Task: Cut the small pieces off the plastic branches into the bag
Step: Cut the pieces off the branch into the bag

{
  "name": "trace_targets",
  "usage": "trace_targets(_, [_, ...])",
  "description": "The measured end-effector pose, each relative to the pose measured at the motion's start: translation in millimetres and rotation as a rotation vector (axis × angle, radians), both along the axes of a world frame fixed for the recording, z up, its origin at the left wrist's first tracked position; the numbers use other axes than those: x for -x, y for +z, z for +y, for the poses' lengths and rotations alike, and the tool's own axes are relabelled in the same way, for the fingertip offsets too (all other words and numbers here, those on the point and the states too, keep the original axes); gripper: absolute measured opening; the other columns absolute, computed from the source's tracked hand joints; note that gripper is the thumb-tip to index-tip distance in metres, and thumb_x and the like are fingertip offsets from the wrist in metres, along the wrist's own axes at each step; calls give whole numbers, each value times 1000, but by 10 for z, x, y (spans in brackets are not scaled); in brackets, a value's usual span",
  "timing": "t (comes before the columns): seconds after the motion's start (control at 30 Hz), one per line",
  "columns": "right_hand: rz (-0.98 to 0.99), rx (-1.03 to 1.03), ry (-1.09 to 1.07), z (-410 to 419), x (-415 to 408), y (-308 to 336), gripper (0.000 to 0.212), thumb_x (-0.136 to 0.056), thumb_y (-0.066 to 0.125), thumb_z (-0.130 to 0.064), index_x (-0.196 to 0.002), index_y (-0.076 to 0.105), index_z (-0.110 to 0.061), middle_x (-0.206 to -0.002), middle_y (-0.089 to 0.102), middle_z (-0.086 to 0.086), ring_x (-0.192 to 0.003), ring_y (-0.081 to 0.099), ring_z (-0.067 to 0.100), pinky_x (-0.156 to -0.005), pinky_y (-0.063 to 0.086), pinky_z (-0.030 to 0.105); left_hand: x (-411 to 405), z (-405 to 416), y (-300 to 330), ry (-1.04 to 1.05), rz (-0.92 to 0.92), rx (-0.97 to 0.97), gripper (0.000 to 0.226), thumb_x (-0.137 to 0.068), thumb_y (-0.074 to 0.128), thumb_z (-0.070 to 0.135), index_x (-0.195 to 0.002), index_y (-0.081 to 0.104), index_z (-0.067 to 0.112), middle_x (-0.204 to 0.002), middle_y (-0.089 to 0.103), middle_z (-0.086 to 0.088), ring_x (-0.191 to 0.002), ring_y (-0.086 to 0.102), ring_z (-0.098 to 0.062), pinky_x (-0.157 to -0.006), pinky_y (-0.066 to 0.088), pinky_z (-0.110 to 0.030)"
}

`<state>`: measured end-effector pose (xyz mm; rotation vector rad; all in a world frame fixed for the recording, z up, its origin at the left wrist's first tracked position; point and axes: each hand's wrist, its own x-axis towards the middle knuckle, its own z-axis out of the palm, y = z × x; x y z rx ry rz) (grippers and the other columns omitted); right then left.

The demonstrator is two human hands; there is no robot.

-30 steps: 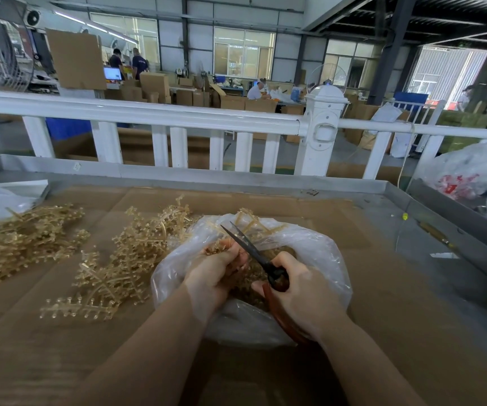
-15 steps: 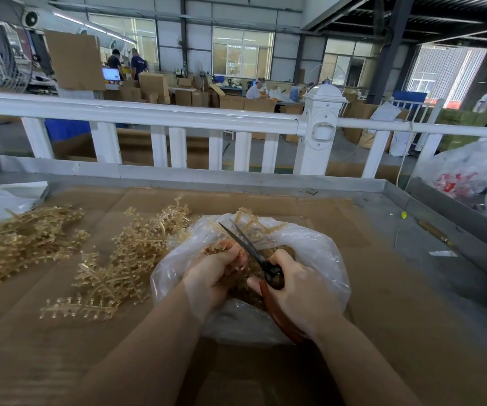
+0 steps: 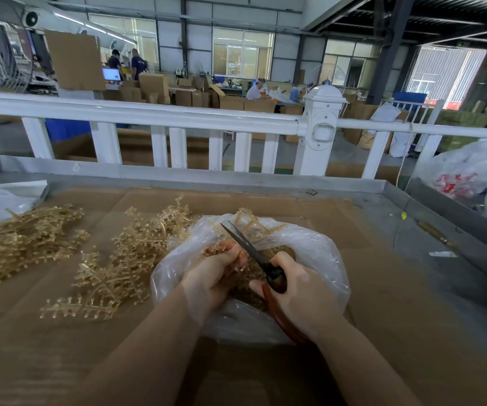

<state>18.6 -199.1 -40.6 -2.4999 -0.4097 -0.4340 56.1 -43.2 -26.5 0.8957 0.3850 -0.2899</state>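
While the left hand curls its fingers round a small tan plastic branch over the mouth of a clear plastic bag, the right hand grips the reddish-brown handles of a pair of scissors, whose dark blades point up and away, slightly parted, just beside the left fingertips. Most of the branch is hidden inside the left fist, and the exact point where blade meets plastic cannot be made out. The lower handle loop is largely covered by the right palm. Thin and crinkled, the bag sits open on the tabletop, which is lined with flat brown cardboard; a dark heap of cut pieces fills its middle, blurred through the film. More spiky, translucent gold branches lie in a loose pile just left of the bag, with a second pile farther left, cut off by the frame edge. A white railing runs behind the tabletop's grey metal rim.
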Motion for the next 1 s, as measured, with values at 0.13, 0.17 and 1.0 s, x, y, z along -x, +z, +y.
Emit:
trace_targets(0.13, [19, 16, 5, 8, -4, -23, 32, -82, 56, -60, -96, 44, -35, -85, 53, -16, -79, 51, 0, -67, 38, 12, 37, 7, -1, 17, -30, 3, 21, -91, 55, -1, -111, 60, -1, -98, 70, -19, -92, 67, -27, -80, 55, -41])
trace_targets(0.17, [24, 24, 8, 13, -9, -28, 32, -83, 56, -61, -98, 43, -35, -89, 55, -14, -83, 53, 3, -70, 40, 15, 37, 13, -16, 15, -35, 7, 29, -92, 54, -1, -120, 57, -2, -113, 66, -22, -108, 63, -32, -92, 51, -45])
trace_targets(1.0, [119, -13, 39, -35, -4, 15, 31, -83, 57, -60, -96, 43, -36, -92, 57, -13, -86, 55, 4, -76, 46, 21, 31, -5, -83, 45, -36, -28, 24, -90, 56, 0, -114, 56, -1, -110, 66, -26, -102, 64, -37, -78, 53, -45])
